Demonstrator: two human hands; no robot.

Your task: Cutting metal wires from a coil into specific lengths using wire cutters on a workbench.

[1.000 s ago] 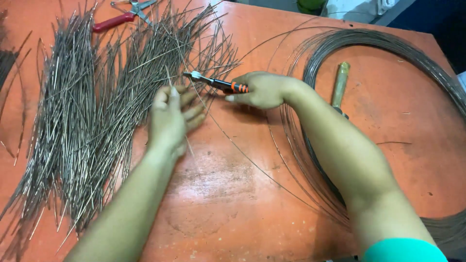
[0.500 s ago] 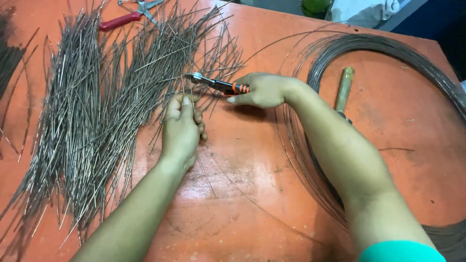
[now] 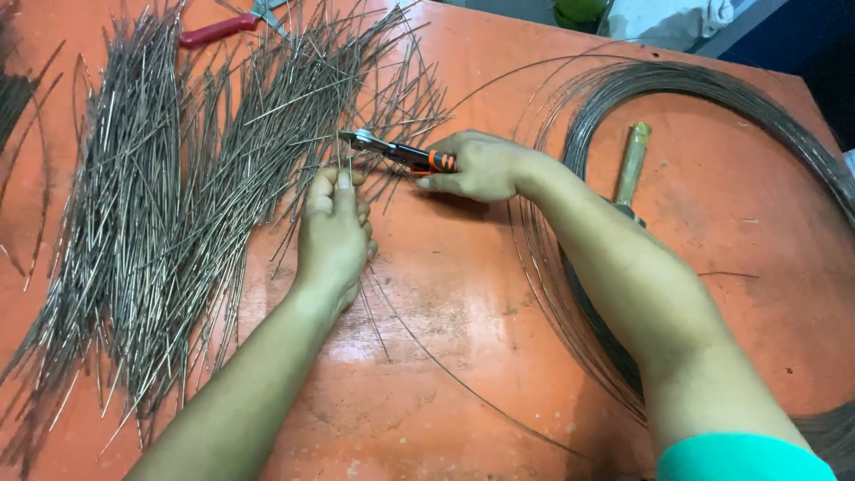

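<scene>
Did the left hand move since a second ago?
Yes. The left hand slid toward the cutters in the right hand, away from the pile of cut wires, and now pinches a wire.

- Small metal cutting pliers with orange-and-black handles point(image 3: 401, 153): lying almost level, nose pointing left, gripped at the handles, jaws at a wire end.
- Thin grey steel wire strand point(image 3: 419, 343): running from the jaws toward the near right across the orange table, pinched near its far end.

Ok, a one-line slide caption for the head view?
Right hand holds pliers at a wire pinched by the left hand, beside cut wire pieces.
</scene>
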